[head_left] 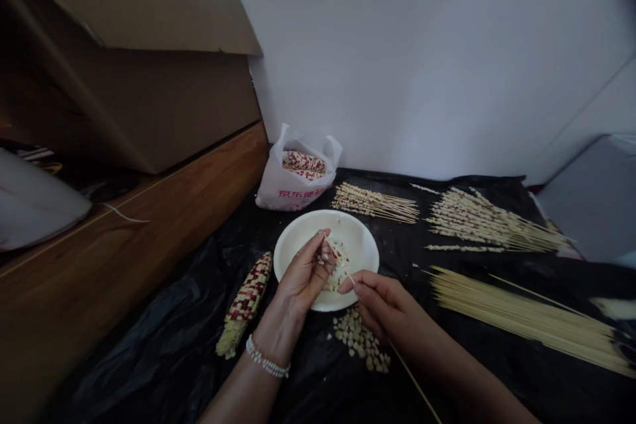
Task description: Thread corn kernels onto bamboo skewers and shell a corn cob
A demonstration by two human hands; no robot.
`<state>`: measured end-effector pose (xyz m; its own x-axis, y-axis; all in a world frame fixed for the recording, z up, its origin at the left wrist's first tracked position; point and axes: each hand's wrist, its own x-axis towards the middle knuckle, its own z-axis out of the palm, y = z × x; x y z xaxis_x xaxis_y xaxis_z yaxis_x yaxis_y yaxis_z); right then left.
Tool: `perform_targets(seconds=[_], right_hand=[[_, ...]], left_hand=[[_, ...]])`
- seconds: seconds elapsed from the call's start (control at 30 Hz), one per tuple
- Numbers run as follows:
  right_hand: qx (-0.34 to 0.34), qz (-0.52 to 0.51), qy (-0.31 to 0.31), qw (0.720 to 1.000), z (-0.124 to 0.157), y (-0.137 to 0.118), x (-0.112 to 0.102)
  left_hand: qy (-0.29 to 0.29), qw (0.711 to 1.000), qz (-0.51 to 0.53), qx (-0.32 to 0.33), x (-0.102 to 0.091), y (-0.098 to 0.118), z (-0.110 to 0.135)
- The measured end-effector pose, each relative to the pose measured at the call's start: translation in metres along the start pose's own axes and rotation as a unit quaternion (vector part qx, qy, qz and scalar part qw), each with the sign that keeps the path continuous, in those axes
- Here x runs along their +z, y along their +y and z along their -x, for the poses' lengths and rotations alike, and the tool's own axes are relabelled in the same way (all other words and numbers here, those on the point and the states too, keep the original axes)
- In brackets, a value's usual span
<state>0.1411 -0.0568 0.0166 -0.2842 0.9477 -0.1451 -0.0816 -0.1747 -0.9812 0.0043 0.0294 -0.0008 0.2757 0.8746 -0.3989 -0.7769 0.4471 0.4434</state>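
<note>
The thin pale wooden skewer (416, 383) slants from over the bowl down past the near edge of the view, and your right hand's (378, 305) grip is closed around its shaft. Your left hand (311, 268) has a narrow grip, thumb and finger pinched at the upper end (whether a kernel sits between them is too small to tell).

Expect the skewer to be very light, stiff for short spans but whippy along its length, and easy to snap if you bend it. Hold it close behind the tip, and mind the end, which may be sharp. Loose pale corn kernels (362, 339), heaped just beside the bowl, are probably firm, a little slippery and apt to split; pinch them by their sides.

Beneath your left hand, the round white bowl (366, 248) holds scattered pale and dark-red bits. Behind it, the white plastic carrier bag with red lettering (274, 184) stands with its mouth open, red-and-cream speckled corn cobs (304, 161) inside.
</note>
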Motion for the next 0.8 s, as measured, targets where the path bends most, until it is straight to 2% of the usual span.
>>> perform_targets(seconds=[0.3,0.53,0.8], right_hand=[[-0.019,0.020,0.006,1.000,0.000,0.001,0.001],[-0.056,0.052,0.044,0.996,-0.004,0.006,-0.004],[-0.077,0.109,0.073,0.988,-0.004,0.006,-0.009]], left_hand=[[-0.005,0.999,0.013,-0.031,-0.002,0.000,0.002],[-0.052,0.995,-0.068,-0.057,0.001,-0.011,0.011],[-0.085,0.987,-0.133,-0.043,0.000,-0.017,0.013]])
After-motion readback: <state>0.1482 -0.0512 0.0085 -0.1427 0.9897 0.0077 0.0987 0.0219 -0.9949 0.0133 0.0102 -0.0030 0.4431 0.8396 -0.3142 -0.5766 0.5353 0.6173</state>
